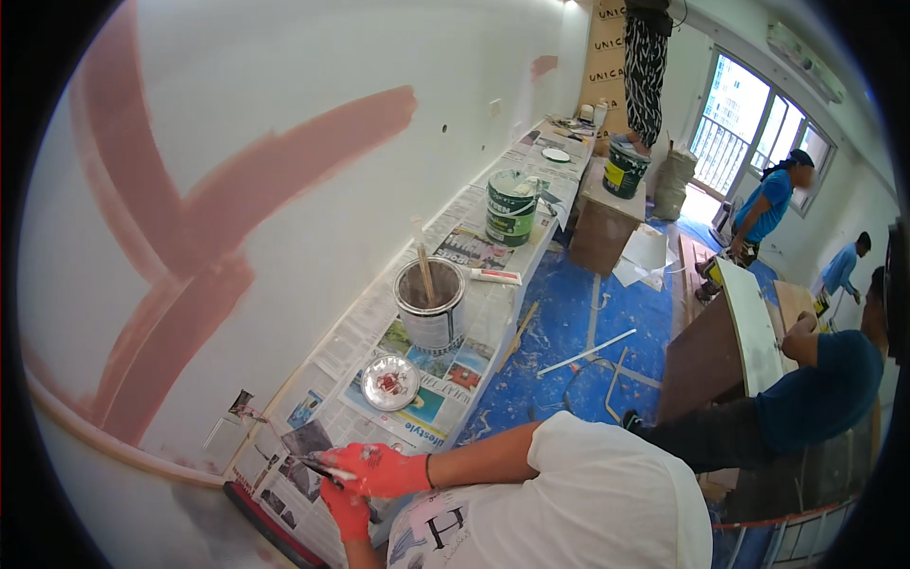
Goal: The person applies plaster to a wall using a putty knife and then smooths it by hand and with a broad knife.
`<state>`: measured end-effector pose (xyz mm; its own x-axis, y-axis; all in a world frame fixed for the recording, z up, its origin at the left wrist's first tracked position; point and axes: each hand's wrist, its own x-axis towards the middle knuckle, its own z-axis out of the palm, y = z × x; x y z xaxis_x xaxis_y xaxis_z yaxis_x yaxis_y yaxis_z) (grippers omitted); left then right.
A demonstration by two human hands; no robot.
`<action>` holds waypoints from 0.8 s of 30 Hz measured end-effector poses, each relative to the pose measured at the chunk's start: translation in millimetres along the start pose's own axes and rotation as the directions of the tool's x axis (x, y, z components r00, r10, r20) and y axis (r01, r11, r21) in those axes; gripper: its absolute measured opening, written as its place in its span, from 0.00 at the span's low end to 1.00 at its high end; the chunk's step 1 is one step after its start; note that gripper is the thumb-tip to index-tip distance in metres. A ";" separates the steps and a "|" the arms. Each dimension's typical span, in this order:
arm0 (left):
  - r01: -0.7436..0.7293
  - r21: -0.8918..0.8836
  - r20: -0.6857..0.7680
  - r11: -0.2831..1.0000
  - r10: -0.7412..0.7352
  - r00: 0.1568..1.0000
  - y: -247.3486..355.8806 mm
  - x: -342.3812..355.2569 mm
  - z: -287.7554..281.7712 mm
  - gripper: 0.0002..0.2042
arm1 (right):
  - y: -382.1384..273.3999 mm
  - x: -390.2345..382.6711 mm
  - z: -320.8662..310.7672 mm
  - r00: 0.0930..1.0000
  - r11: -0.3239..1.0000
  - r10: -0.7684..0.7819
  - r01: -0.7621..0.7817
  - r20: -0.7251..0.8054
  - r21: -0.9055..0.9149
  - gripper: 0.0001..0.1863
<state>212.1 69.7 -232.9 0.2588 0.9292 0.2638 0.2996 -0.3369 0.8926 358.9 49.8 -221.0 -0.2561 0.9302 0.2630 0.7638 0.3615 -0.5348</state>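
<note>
Both my hands wear orange-red gloves, low in the head view, close together over the newspaper-covered ledge. My right hand (387, 468) reaches in from the right, its fingers closed around the handle of what looks like a putty knife with a wide grey blade (306, 439). Just below it my left hand (345, 512) is curled closed by the handle; whatever lies inside its fingers is hidden. Beyond them on the newspaper (332, 375) rests a round, red-stained lid (390, 382). An open paint can (431, 318) stands behind it with a stirring stick (426, 275) leaning inside.
A tube (495, 276) and a green bucket (511, 213) stand further along the ledge. Broad pink patches (223, 213) mark the white wall. Blue sheeting (578, 327) covers the floor, with strips on it. A co-worker (820, 379) bends over a cabinet (720, 332) at right; others work behind.
</note>
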 end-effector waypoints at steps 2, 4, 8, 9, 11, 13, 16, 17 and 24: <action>0.163 0.162 -0.033 0.973 -0.160 0.987 -4.4 -13.4 -5.9 0.17 | 22.6 -5.7 -22.0 0.977 0.982 0.183 -0.175 0.114 -0.075 0.28; 0.272 -0.002 0.123 0.962 -0.270 0.955 35.7 -8.6 -11.7 0.14 | 31.7 -16.0 -51.9 0.896 0.880 0.411 -0.438 0.170 0.182 0.27; 0.357 -0.229 0.282 0.906 -0.289 0.915 12.4 -9.9 3.8 0.13 | 31.4 -57.1 -76.7 0.809 0.800 0.565 -0.489 -0.161 0.347 0.30; 0.364 -0.250 0.342 0.897 -0.270 0.900 -4.9 -13.4 8.6 0.12 | 23.6 -67.6 -75.2 0.832 0.840 0.522 -0.464 -0.188 0.281 0.31; 0.333 -0.342 0.484 0.879 -0.138 0.864 -26.7 -26.7 30.9 0.18 | 14.0 -86.0 -74.4 0.868 0.861 0.488 -0.460 -0.094 0.218 0.36; 0.314 -0.512 0.544 0.799 0.020 0.839 30.4 -27.8 57.0 0.18 | -0.4 -109.1 -67.7 0.902 0.882 0.429 -0.408 -0.044 0.236 0.40; 0.554 -0.240 0.714 0.798 -0.241 0.657 39.1 -20.9 82.8 0.20 | 13.7 -142.3 -65.4 0.913 0.886 0.407 -0.393 -0.006 0.247 0.48; 0.471 -0.192 0.713 0.861 -0.207 0.669 40.5 -18.4 92.1 0.19 | 25.3 -154.4 -73.0 0.903 0.862 0.426 -0.424 0.055 0.278 0.48; 0.338 -0.046 0.724 0.940 -0.201 0.659 75.1 2.0 229.2 0.12 | 155.3 -254.2 -136.9 0.633 0.319 0.773 -0.457 0.052 0.831 0.21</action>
<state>445.6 11.4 -249.2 0.7755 0.5705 -0.2706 0.3268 0.0040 0.9451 623.7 -139.3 -261.0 0.3977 0.8710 -0.2883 -0.1318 -0.2567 -0.9575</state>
